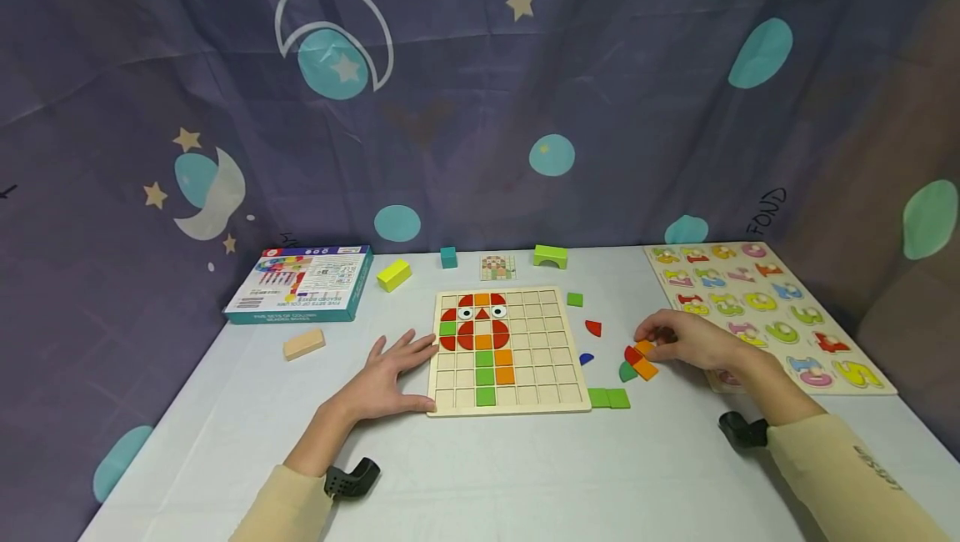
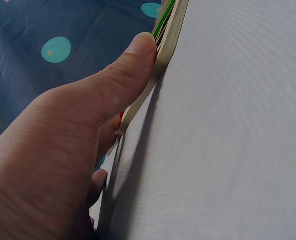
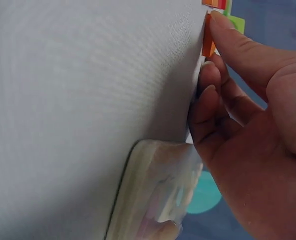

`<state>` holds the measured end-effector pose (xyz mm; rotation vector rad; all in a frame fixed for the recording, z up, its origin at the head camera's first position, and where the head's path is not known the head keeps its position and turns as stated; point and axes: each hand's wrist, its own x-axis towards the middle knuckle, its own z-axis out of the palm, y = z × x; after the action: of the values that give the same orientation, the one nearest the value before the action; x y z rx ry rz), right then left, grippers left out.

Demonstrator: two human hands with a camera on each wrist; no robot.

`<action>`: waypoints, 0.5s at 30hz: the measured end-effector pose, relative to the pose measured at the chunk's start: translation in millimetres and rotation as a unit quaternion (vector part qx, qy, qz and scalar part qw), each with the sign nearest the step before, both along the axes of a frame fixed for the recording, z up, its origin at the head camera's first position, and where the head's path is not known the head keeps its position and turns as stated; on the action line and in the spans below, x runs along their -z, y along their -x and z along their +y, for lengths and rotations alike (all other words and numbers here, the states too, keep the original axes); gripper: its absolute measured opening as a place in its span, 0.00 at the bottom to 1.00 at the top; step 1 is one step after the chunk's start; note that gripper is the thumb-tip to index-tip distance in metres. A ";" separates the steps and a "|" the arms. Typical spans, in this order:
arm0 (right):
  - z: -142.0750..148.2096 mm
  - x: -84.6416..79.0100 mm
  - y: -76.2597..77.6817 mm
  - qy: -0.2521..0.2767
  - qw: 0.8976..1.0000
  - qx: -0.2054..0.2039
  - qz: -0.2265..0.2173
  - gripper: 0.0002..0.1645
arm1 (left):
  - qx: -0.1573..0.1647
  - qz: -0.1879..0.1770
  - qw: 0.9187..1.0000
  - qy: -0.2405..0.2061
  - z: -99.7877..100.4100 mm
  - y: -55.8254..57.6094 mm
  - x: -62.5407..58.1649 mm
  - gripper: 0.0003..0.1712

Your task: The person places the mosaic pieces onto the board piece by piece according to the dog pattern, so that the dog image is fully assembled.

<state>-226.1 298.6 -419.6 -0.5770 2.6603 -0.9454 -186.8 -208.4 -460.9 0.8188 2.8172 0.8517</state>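
Note:
My left hand (image 1: 386,379) lies with spread fingers along the left edge of a wooden grid board (image 1: 540,350); in the left wrist view its thumb (image 2: 130,60) touches the board's rim. Red, green, orange and eye-printed tiles fill some of the grid's cells. To the board's right, my right hand (image 1: 686,338) pinches an orange tile (image 3: 208,37) between thumb and fingers. Under and beside those fingertips lie another orange tile (image 1: 646,369), a red piece (image 1: 633,355) and a green rounded piece (image 1: 627,372). A red quarter piece (image 1: 593,328) and a blue piece (image 1: 586,358) lie nearer the board.
Green square tiles (image 1: 618,398) sit at the board's lower right corner. A number puzzle board (image 1: 806,340) is under the right forearm. Behind the grid stand a picture card (image 1: 498,268), a green arch block (image 1: 551,256) and a teal cube (image 1: 448,257). A flat box (image 1: 300,283) lies far left.

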 end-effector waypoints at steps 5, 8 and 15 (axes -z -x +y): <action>0.7 -0.5 1.5 -0.004 1.000 -0.006 0.006 0.14 | 0.000 0.000 1.000 -0.002 0.4 -0.2 -0.8 0.55; 2.6 -0.8 2.2 -0.004 1.000 0.000 0.009 0.12 | 0.000 -0.001 1.000 -0.001 0.6 -0.2 -0.8 0.55; 5.4 -4.9 3.2 0.021 1.000 0.021 -0.004 0.07 | 0.001 0.000 1.000 0.001 1.1 0.1 -1.3 0.55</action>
<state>-229.2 304.0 -414.7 -0.5278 2.6617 -1.0146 -186.9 -207.3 -459.6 0.8201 2.8169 0.8473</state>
